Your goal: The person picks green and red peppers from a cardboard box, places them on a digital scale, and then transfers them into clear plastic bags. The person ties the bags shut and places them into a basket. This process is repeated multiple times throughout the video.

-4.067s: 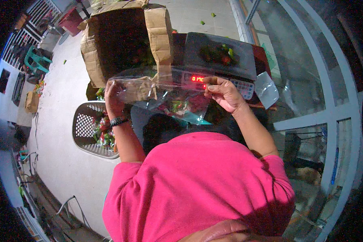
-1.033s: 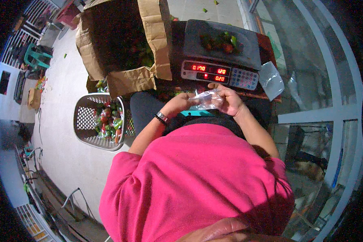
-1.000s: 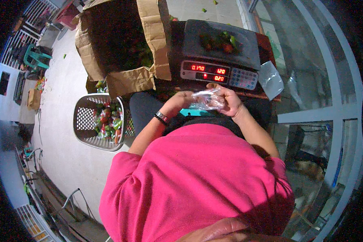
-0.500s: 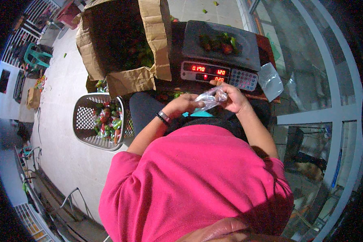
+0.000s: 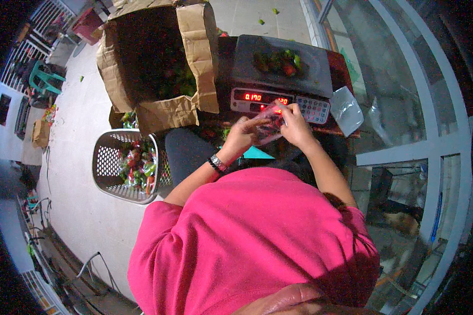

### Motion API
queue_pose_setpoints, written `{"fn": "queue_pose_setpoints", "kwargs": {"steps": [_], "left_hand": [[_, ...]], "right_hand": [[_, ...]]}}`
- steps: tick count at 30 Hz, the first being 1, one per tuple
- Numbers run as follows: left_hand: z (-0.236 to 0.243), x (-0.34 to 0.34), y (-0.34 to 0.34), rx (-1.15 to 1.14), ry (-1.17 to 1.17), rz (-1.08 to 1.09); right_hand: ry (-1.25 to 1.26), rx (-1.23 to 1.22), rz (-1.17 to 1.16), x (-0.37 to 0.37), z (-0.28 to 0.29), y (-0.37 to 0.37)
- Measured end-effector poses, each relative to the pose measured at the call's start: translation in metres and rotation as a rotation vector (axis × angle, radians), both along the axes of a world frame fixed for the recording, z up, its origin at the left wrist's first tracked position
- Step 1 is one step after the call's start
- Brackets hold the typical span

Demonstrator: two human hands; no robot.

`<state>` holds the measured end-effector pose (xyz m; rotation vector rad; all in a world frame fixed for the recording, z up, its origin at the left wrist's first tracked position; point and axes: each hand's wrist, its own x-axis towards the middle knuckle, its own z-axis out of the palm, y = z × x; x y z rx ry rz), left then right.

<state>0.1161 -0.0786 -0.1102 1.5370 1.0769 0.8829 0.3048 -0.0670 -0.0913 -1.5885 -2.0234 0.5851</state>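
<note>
Between my two hands a clear plastic bag (image 5: pixel 268 131) is stretched out in front of the scale. My left hand (image 5: pixel 240 137) pinches its left side, fingers pointing right. With thumb and fingertips my right hand (image 5: pixel 295 126) grips the bag's upper right edge. Just beyond them stands a digital scale (image 5: pixel 237 101) with lit red figures, partly covered by the bag and my right hand. A small heap of green and red peppers (image 5: pixel 289 68) lies on the scale's dark tray (image 5: pixel 320 73). Right of the scale rests a stack of clear plastic bags (image 5: pixel 347 111).
A large open brown paper sack (image 5: pixel 201 52) of green produce stands left of the scale. Nearer, a light plastic basket (image 5: pixel 101 181) holds bagged red and green peppers (image 5: pixel 142 168). A glass-paned metal frame (image 5: pixel 399 153) borders the right. A green chair (image 5: pixel 46 79) stands far left.
The bunched plastic bag is now spread wider between my hands. My right hand has risen to its upper edge. The whole view has shifted slightly.
</note>
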Motion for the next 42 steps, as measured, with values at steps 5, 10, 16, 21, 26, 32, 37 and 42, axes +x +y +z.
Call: {"fn": "queue_pose_setpoints", "kwargs": {"steps": [5,10,16,21,26,32,37,42], "left_hand": [[-0.01,-0.015,0.025,0.232,0.372,0.249],[-0.039,-0.019,0.041,0.117,-0.029,0.244],[-0.008,-0.023,0.04,0.188,0.004,0.106],[0.04,-0.019,0.035,0.457,0.335,0.107],[0.043,-0.007,0.057,0.491,0.403,0.087],[0.021,0.01,0.1,0.466,0.584,0.026],[0.03,0.021,0.113,0.286,0.413,-0.033],[0.029,0.019,0.098,0.185,0.107,-0.072]], "right_hand": [[-0.086,0.065,0.093,-0.003,0.01,0.0],[0.403,-0.341,0.271,0.02,0.04,0.057],[-0.009,-0.015,-0.273,0.042,-0.005,0.168],[0.114,-0.043,-0.222,0.074,-0.058,0.207],[-0.207,-0.201,-0.411,0.056,0.003,0.161],[0.76,0.086,0.068,0.05,0.043,0.116],[0.937,-0.22,0.589,0.009,0.039,0.095],[0.134,-0.026,0.377,0.011,0.0,0.114]]}}
